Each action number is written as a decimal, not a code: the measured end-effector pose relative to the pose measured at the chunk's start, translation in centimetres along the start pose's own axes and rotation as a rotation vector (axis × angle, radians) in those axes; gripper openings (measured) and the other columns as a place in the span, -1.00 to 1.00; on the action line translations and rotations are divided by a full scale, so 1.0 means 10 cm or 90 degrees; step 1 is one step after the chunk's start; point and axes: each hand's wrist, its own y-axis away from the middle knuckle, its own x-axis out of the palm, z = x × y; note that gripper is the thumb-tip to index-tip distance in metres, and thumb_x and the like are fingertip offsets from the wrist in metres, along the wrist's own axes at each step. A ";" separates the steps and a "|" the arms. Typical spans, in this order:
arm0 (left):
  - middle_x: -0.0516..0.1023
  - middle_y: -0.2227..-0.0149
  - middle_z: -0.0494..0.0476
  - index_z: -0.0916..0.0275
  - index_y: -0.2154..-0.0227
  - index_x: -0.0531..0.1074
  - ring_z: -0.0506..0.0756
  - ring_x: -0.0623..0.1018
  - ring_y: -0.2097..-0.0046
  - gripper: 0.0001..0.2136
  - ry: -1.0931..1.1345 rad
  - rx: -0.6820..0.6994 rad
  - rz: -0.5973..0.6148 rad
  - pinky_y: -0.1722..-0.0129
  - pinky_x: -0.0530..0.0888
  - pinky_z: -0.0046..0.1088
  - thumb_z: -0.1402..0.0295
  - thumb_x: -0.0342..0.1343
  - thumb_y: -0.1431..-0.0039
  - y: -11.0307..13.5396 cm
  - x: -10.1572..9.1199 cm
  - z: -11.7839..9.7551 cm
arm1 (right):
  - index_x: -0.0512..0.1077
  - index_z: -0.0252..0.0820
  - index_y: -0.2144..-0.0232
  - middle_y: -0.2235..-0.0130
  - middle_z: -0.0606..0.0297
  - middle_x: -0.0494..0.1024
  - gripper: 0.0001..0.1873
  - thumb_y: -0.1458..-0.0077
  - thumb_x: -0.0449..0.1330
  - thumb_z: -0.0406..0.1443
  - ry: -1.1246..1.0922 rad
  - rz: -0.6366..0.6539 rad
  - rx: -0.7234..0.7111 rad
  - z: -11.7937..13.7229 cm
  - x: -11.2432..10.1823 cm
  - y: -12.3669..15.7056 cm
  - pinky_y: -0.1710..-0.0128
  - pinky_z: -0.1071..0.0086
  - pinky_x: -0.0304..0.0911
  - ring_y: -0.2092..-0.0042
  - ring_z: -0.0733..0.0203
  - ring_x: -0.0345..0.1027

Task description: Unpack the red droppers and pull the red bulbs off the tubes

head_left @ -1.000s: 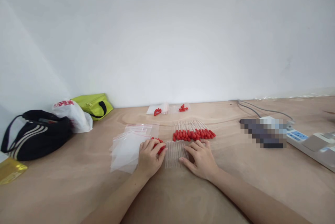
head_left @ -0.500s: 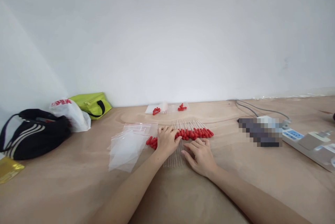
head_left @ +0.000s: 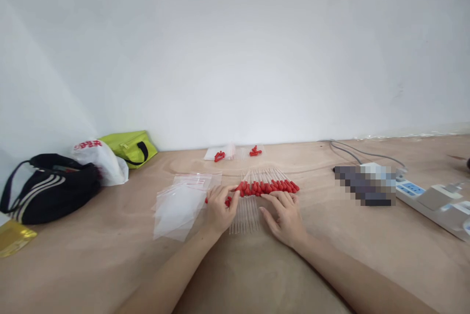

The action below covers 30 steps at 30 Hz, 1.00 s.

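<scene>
A row of thin, pale sticks with red tips [head_left: 271, 187] lies fanned out in the middle of the table, the shafts pointing away from me. More clear, thin shafts [head_left: 245, 218] extend toward me, in front of the row. At the row's left end rests my left hand [head_left: 219, 209], palm down, its index finger reaching the nearest red tips and its thumb apart. Several red tips [head_left: 228, 201] show under that hand, partly hidden. My right hand [head_left: 284, 216] lies along the row's near side, fingers lightly bent at the tips, thumb apart.
Clear zip bags [head_left: 176, 211] lie stacked left of my hands. Filled bags with red tips [head_left: 219, 156] lie by the wall. A black bag [head_left: 55, 189], a white plastic bag [head_left: 106, 165] and a green bag [head_left: 128, 146] stand left. At right is a power strip [head_left: 414, 189].
My left hand has moved left and slightly toward me, uncovering more red tips at the row's left end. The right hand has shifted only a little.
</scene>
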 end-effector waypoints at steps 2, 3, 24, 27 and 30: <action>0.51 0.36 0.05 0.21 0.33 0.39 0.08 0.44 0.27 -0.89 0.013 0.037 0.044 0.23 0.26 -0.33 0.39 -0.03 -0.13 0.12 -0.16 0.06 | 0.32 -0.19 0.10 0.16 0.14 0.41 -0.68 -0.09 0.00 -0.24 0.032 -0.026 -0.026 -0.02 -0.02 0.00 0.12 0.23 -0.02 0.13 0.16 0.24; 0.50 0.35 0.04 0.19 0.30 0.39 0.07 0.43 0.25 -0.88 0.023 0.062 0.072 0.20 0.25 -0.33 0.40 -0.03 -0.13 0.18 -0.23 0.09 | 0.29 -0.19 0.06 0.11 0.12 0.38 -0.65 -0.09 0.01 -0.23 0.046 -0.029 -0.046 -0.03 -0.03 0.00 0.09 0.21 -0.03 0.08 0.13 0.21; 0.52 0.22 0.03 0.13 0.25 0.42 0.09 0.41 0.15 -0.82 0.002 0.227 0.167 0.10 0.18 -0.27 0.25 -0.01 -0.14 0.26 -0.24 -0.04 | 0.42 -0.10 0.35 0.57 0.42 0.37 -0.83 -0.09 0.02 -0.30 -0.003 0.083 -0.219 0.00 -0.01 0.01 0.00 0.15 -0.17 0.40 0.34 0.15; 0.54 0.37 -0.03 0.14 0.41 0.43 0.04 0.43 0.25 -0.81 0.033 0.226 0.143 0.08 0.15 -0.27 0.27 -0.05 -0.19 0.28 -0.21 -0.04 | 0.42 -0.10 0.38 0.59 0.42 0.35 -0.83 -0.08 0.02 -0.31 -0.018 0.092 -0.238 0.02 -0.02 0.01 0.03 0.17 -0.15 0.41 0.33 0.13; 0.51 0.48 -0.04 0.19 0.49 0.40 0.02 0.42 0.33 -0.77 0.048 0.225 0.130 0.11 0.16 -0.29 0.29 -0.08 -0.21 0.30 -0.20 -0.04 | 0.41 -0.12 0.42 0.62 0.43 0.33 -0.83 -0.08 0.02 -0.31 -0.031 0.096 -0.256 0.03 -0.04 0.01 0.03 0.17 -0.15 0.42 0.34 0.11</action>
